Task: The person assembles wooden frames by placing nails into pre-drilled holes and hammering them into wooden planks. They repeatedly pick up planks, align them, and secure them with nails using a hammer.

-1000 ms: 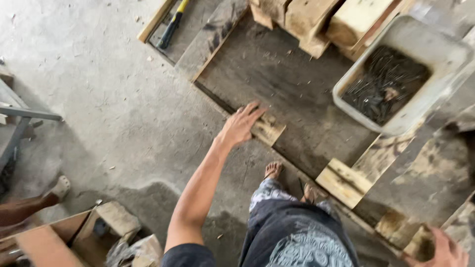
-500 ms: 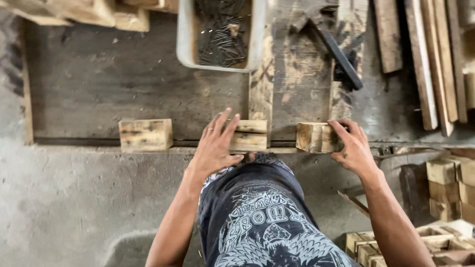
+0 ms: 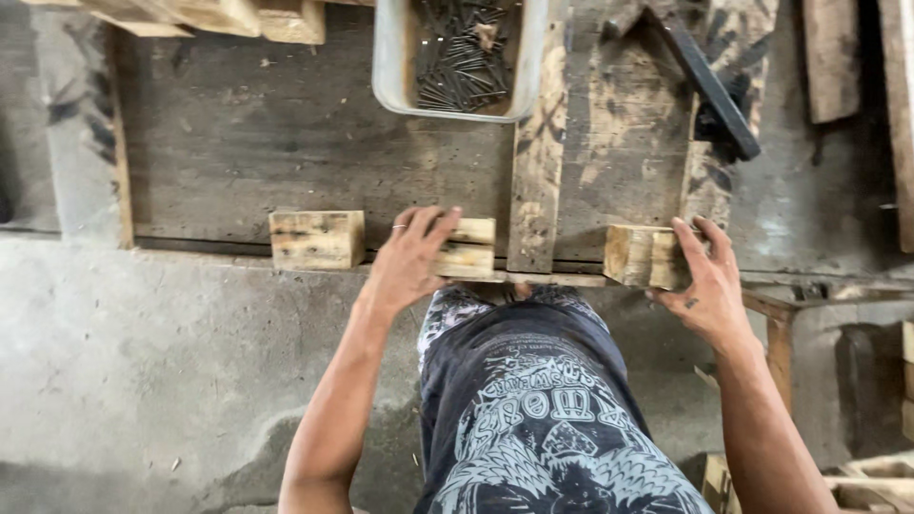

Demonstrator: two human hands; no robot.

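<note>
Three short wooden blocks lie in a row along the near edge of a dark wooden board (image 3: 314, 133) on the floor. My left hand (image 3: 409, 262) rests flat on the middle block (image 3: 471, 246), fingers spread over its left end. My right hand (image 3: 709, 286) grips the right block (image 3: 643, 255) from its right side. The left block (image 3: 317, 239) lies alone, untouched. A narrow plank (image 3: 538, 181) runs upright between the middle and right blocks.
A grey plastic tub (image 3: 390, 67) holding several dark nails sits at the top centre. A hammer (image 3: 714, 90) lies at the upper right. Cut wood pieces (image 3: 219, 14) are stacked at the top left, planks (image 3: 833, 57) at the right. Concrete floor (image 3: 143, 362) is below.
The view has swung from the side to straight over the board. My left hand stays on the middle block; my right hand has come in and taken the right block.
</note>
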